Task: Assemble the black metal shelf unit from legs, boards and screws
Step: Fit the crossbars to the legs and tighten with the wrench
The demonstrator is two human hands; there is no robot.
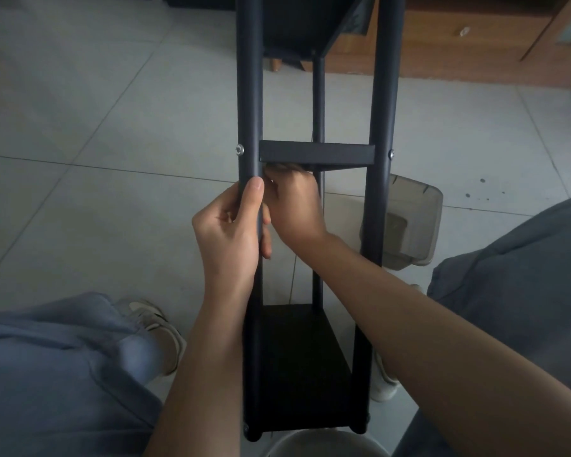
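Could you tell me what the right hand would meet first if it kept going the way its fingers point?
Probably the underside of the black metal middle shelf board: the right hand reaches up beneath it, fingertips seemingly already touching, though depth is unclear.

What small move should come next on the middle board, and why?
Probably tighten the screw at the left leg: its head stands proud, the left hand grips that leg, and the right hand reaches under the middle board.

A pale grey tiled floor carries everything. A smoky translucent plastic container lies on it at three o'clock, a wooden cabinet stands at one o'clock, and a light sneaker rests at eight o'clock.
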